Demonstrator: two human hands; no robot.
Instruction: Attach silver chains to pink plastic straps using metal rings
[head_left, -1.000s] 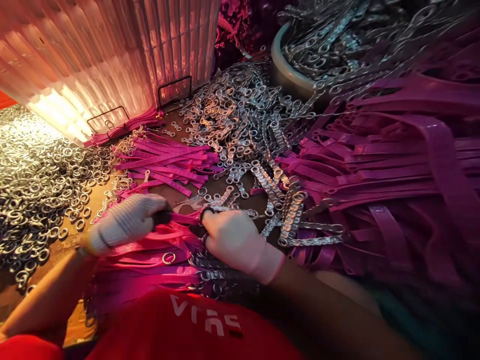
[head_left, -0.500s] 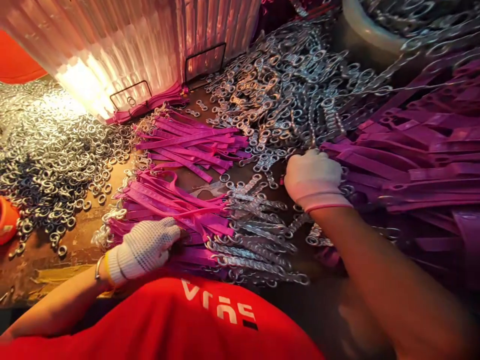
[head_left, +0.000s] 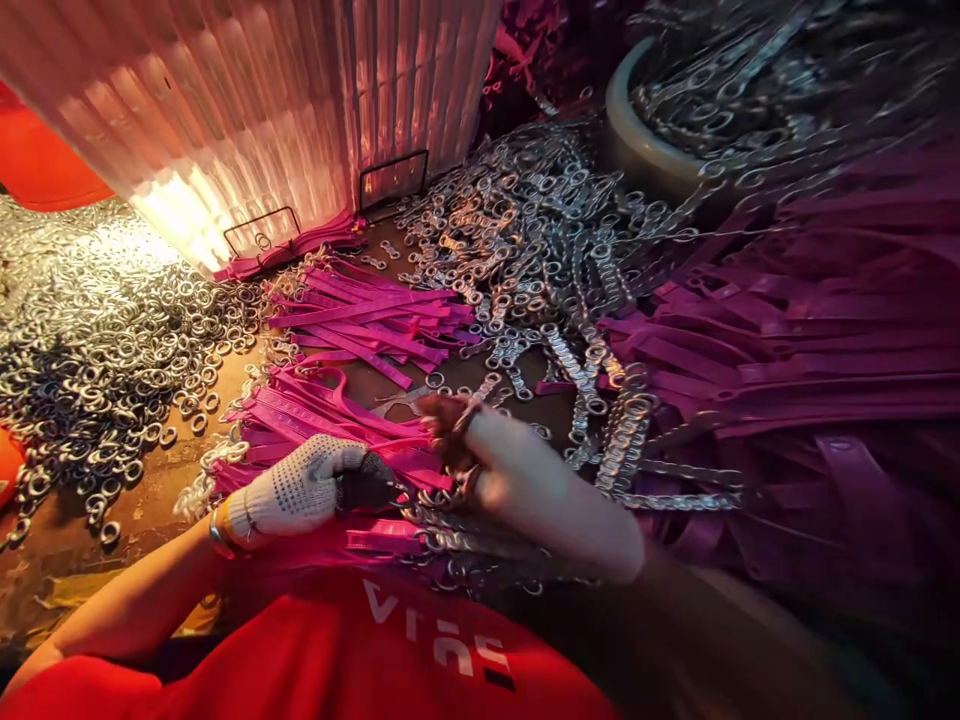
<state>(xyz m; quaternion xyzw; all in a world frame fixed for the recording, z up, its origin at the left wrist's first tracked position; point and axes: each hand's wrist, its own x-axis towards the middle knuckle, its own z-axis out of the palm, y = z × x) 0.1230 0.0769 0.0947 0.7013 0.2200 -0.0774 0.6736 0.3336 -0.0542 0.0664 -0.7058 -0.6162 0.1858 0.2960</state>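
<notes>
Wearing a white dotted glove, my left hand point(head_left: 319, 485) is closed near my body, its dark fingertips together over the lower edge of a pink strap bundle point(head_left: 300, 405). What it pinches is too small to make out. My right hand point(head_left: 499, 465), gloved with bare fingertips, is blurred just to the right, its fingers bent above the strap ends. Whether it holds something is unclear. Twisted silver chain pieces point(head_left: 480, 540) lie under and below it. A second bundle of pink straps point(head_left: 367, 320) rests farther back on the table.
Loose metal rings point(head_left: 127, 360) are heaped at the left. Silver links point(head_left: 525, 220) form a pile at the back, beside a round tub point(head_left: 637, 135) of chains. Long purple straps point(head_left: 810, 330) cover the right. A translucent ribbed box point(head_left: 300, 110) stands at the back left.
My right hand has moved left and toward my body, from the purple straps to beside my left hand. My left hand has shifted slightly right. The camera view has shifted a little.
</notes>
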